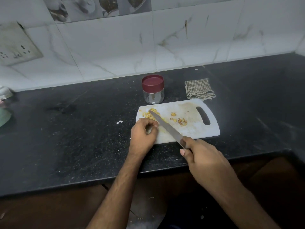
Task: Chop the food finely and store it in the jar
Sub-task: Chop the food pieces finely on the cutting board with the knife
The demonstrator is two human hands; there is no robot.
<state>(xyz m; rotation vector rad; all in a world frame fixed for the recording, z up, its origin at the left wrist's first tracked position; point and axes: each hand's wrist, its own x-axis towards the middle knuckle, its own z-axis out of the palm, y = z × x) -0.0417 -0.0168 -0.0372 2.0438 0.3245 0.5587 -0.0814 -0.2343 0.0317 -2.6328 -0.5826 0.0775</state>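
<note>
- A clear jar (153, 94) is seen upright on the dark countertop (74, 138), just behind the far edge of the white cutting board (194, 129); it is capped by a maroon lid (153, 82), and nothing is visible through its wall.
- The chopped food (151, 114), yellowish, is heaped on the board's left end; a few larger brownish pieces (180, 121) are scattered near the board's middle, apart from the heap.
- The board's handle slot (203, 115) is placed at its right end; the board's near edge is set back from the counter's front edge.
- A folded checked cloth (198, 89) is laid to the right of the jar, just behind the board's far right corner.
- Open counter is left on both sides of the board, wider on the left, where a white scrap (119, 122) is noted.
- At the far left edge a pale green object (4, 116) is partly cut off; what it is cannot be made out.
- A socket plate (16, 45) is fixed on the tiled wall (115, 47) at the left.
- The left hand (143, 134) is rested on the board's near left corner, fingers curled, fingertips pressed close together beside the blade; whether a piece is pinched cannot be told.
- The knife (165, 125) is gripped at its handle by the right hand (203, 159), thumb along the side; the blade is laid diagonally, tip in the heap.
</note>
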